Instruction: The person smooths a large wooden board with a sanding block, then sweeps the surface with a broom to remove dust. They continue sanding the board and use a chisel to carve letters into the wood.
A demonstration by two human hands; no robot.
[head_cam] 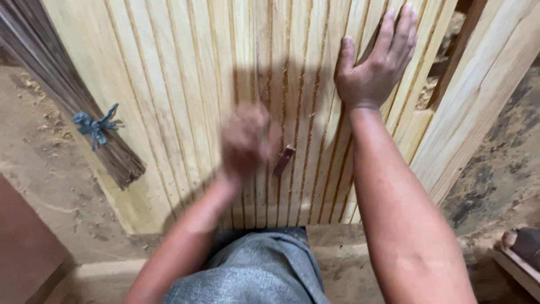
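- Left hand (247, 141) is motion-blurred, curled closed around a small reddish-brown tool (283, 160); only the tool's end shows, just right of the fist. I can't tell what kind of tool it is.
- Right hand (376, 70) is fully open, palm flat on the grooved pale wood panel (185, 84), fingers spread up and away, holding nothing.
- The panel sits right under both hands, leaning away from me, its bottom edge near my grey-clothed knee (253, 276).
- Risk: the left hand is working fast, so the tool could skip out of a groove and scar the neighbouring rib.
- Risk: the right hand is just up and right of the tool, so a slip that way could hit the wrist or thumb.
- Risk: only one palm braces the panel; a hard stroke could shift it on the dusty floor (45, 152).
- Bundle of dark strips tied with blue cord (95, 126) lies well left of the left hand, clear of the work.
- Loose pale planks (478, 95) lean beyond the right hand; a bump could tip them.
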